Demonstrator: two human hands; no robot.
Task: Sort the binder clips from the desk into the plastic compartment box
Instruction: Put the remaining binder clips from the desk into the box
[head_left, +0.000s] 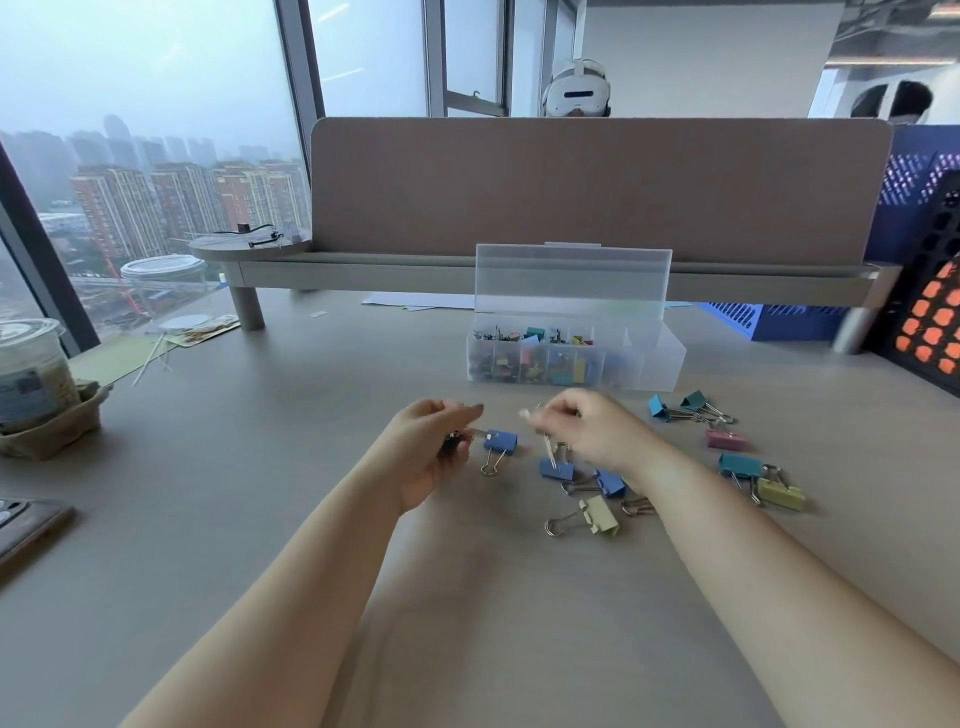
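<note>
In the middle of the surface (260, 467), just in front of the plastic compartment box (660, 364), both hands are at work on binder clips. The left hand (431, 447) has its grip narrowed to a pinch on one wire handle of the first blue clip (501, 441). The clip's body sticks out to the right of the fingertips, and its other handle dangles below. Something small and dark also sits in that palm (too blurred to name). The right hand (597, 431) pinches the upper end of a wire handle too. The second blue clip (557, 469) lies below and slightly left of that grip, and I cannot tell whether it rests on the surface or hangs just off it.

A third blue clip (610, 482) lies just beside the second, partly under the right wrist, with a pale green clip (602, 514) nearer the person. To the right of the right forearm lie a light blue clip (658, 406), a dark teal clip (693, 400), a pink clip (726, 440), a teal clip (740, 464) and a yellow clip (781, 493).

The box stands with its lid (571, 280) upright. Mixed coloured clips fill the compartments toward its left end.
</note>
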